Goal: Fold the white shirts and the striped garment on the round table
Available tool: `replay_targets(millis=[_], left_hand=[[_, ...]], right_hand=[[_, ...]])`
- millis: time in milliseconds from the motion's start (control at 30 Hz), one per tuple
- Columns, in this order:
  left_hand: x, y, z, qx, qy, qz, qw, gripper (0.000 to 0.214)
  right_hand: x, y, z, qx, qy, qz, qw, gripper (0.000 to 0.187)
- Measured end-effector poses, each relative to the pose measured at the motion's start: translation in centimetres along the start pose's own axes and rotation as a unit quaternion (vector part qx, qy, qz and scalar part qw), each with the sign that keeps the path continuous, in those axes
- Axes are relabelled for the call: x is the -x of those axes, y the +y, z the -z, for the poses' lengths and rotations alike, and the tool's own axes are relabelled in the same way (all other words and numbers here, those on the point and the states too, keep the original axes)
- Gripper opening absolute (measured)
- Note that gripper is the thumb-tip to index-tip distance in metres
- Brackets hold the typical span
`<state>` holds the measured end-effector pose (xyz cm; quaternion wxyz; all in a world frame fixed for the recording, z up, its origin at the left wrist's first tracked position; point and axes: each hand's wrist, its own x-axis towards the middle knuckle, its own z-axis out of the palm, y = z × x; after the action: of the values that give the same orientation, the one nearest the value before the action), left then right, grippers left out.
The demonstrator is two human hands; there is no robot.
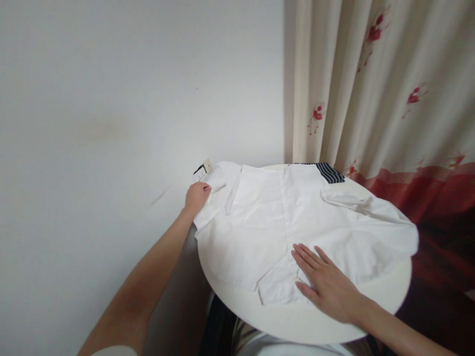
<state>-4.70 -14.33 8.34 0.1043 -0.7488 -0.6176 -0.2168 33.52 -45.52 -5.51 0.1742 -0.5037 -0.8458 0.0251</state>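
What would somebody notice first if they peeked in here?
Probably the big white shirt spread on the round table, with the left hand at its left side and the right hand flat on its near part. Next, perhaps, the red-flowered curtain hanging on the right.

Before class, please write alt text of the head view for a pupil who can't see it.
A white shirt lies spread on a round table; the person's left hand pinches its left edge while the right hand rests flat on it. Striped fabric shows at its far edge; a flowered curtain hangs at right.
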Motion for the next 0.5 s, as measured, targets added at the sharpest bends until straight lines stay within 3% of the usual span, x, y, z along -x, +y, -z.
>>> replay_targets(millis=[167, 267, 333, 400, 500], left_hand=[[-2.0, 3.5, 3.0, 0.073, 0.073, -0.048, 0.993, 0.027], [-2.2, 7.6, 4.8, 0.164, 0.125, -0.080, 0.975, 0.024], [-1.8, 10.8, 5.5, 0.203, 0.127, -0.098, 0.966, 0.024], [-1.1, 14.1, 5.3, 0.232, 0.112, -0.123, 0.958, 0.024], [0.6, 18.4, 3.3, 0.250, 0.059, -0.164, 0.952, 0.024]], right_hand=[[0.0, -0.1, 0.1, 0.003, -0.007, -0.001, 1.000, 0.065], [0.0, -0.1, 0.2, -0.003, -0.001, 0.000, 1.000, 0.065], [0.0, -0.1, 0.1, -0.006, 0.003, -0.001, 1.000, 0.065], [0.0, -0.1, 0.1, -0.009, 0.002, -0.002, 1.000, 0.065], [-0.1, -0.1, 0.3, -0.016, -0.008, -0.006, 1.000, 0.065]])
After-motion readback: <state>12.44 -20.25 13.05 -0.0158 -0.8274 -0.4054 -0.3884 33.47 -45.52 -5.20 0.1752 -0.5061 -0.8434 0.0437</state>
